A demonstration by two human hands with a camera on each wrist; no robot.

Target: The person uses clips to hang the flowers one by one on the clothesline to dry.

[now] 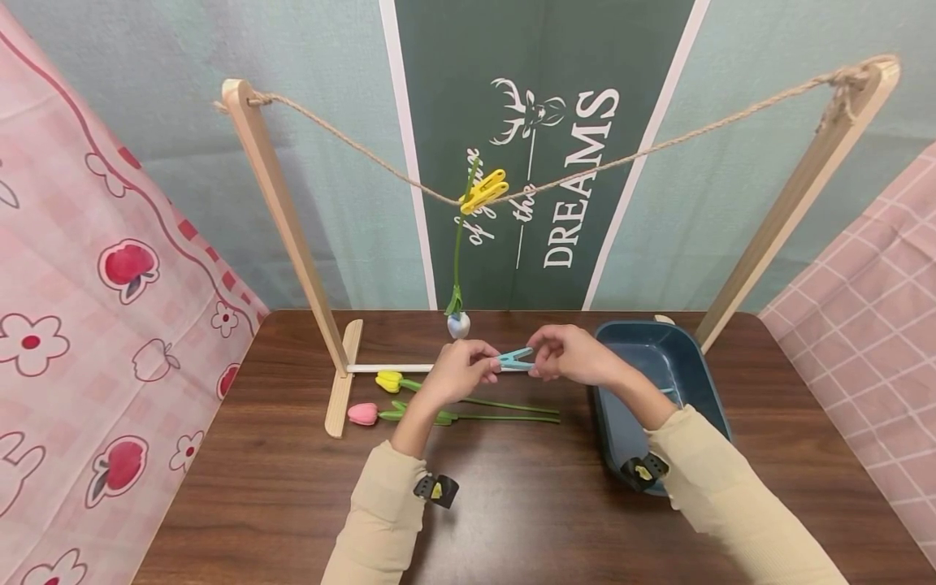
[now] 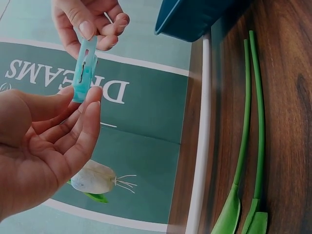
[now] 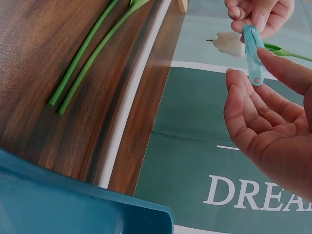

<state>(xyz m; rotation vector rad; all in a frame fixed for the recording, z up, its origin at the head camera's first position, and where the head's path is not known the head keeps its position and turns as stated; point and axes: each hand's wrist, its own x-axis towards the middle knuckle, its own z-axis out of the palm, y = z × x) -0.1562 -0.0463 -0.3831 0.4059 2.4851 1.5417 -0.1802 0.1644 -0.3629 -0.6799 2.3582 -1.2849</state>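
Both hands hold a light blue clothespin (image 1: 516,358) above the table, in front of the hanging rope. My left hand (image 1: 461,372) pinches one end between thumb and fingers, as the left wrist view shows. The thumb and fingers of my right hand (image 1: 574,354) are on the handle end, whose two arms stand apart. Behind the hands, a yellow clothespin (image 1: 484,192) clips a white-blue tulip (image 1: 458,325) upside down on the rope (image 1: 585,172). A yellow tulip (image 1: 389,381) and a pink tulip (image 1: 363,414) lie on the table below the left arm.
Two wooden posts (image 1: 281,219) carry the rope, with a white bar (image 1: 380,369) low between them. On the right, under my right forearm, a dark blue basin (image 1: 610,431) sits on the brown table (image 1: 512,520). A printed curtain (image 1: 483,49) hangs behind.
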